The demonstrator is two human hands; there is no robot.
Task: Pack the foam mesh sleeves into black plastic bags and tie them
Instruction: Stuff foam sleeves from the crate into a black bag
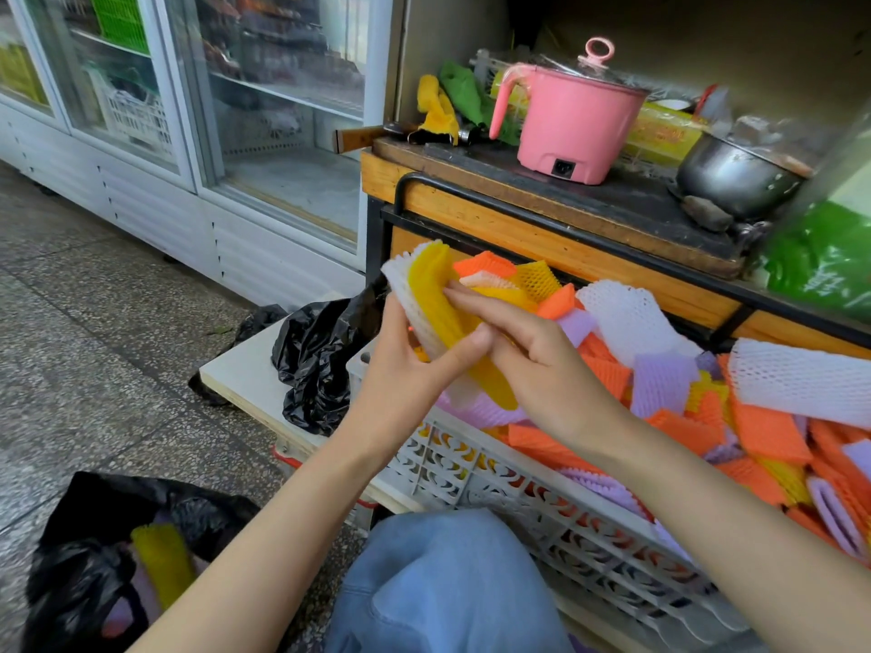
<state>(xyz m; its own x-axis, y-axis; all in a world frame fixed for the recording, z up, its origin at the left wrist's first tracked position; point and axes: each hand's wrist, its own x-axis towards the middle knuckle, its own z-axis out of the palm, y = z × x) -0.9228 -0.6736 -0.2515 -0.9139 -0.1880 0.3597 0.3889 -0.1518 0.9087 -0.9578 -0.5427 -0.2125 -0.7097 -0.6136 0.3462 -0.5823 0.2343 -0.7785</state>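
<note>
A small stack of foam mesh sleeves [436, 299], white outside and yellow inside, is held up over the near-left corner of the crate [471, 468]. Its long axis runs from the top, away from the person, down towards them, leaning slightly right. The left hand [400, 365] grips the stack from the left, thumb across the yellow face. The right hand [537, 355] lies against it from the right with straight fingers, pressing the sleeves flat rather than clasping them. The two hands meet on the stack.

The crate beneath is heaped with loose orange, purple, white and yellow sleeves. The open black bag [70, 582] sits on the floor, low and to the left of the hands, with a yellow sleeve [162, 563] already inside; the left hand is nearer to it. A second black bag [316, 360] lies crumpled on a white board [245, 369] beside the crate. Packing looks only partly done.
</note>
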